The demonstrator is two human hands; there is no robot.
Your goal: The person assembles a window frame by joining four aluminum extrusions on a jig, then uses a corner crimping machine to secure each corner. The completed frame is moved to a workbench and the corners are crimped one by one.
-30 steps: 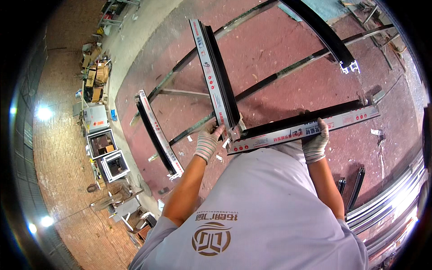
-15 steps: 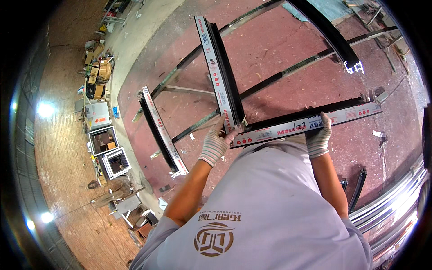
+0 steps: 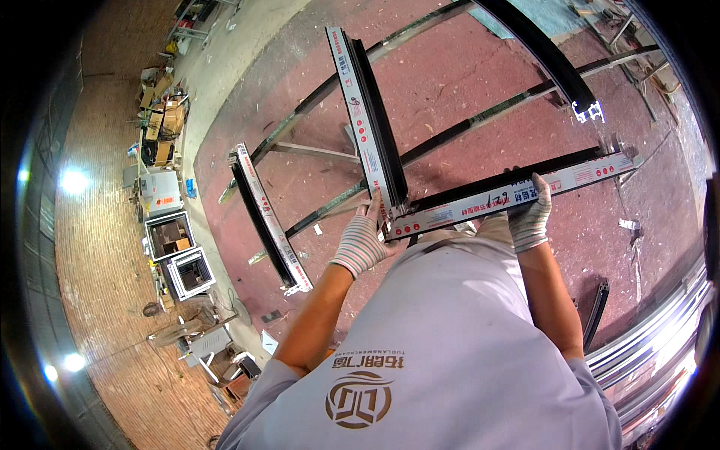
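Observation:
In front of me a black window-frame profile with a printed white film strip lies crosswise. My right hand, in a striped knit glove, is wrapped round it right of its middle. At its left end it meets a second filmed profile, which runs away from me, forming a corner. My left hand, gloved the same way, grips that corner, its thumb along the second profile and its other fingers by the near one's end. Whether the two ends touch fully is hidden by the hand.
Dark support rails run slantwise under the profiles. A shorter profile lies on them at left, and a curved black one at far right. Cardboard boxes and small white frames line the left side. Long silvery bars lie at lower right.
The near profile has shifted slightly to the left and its right end has swung a little away from me. My left thumb has moved from the corner up along the second profile.

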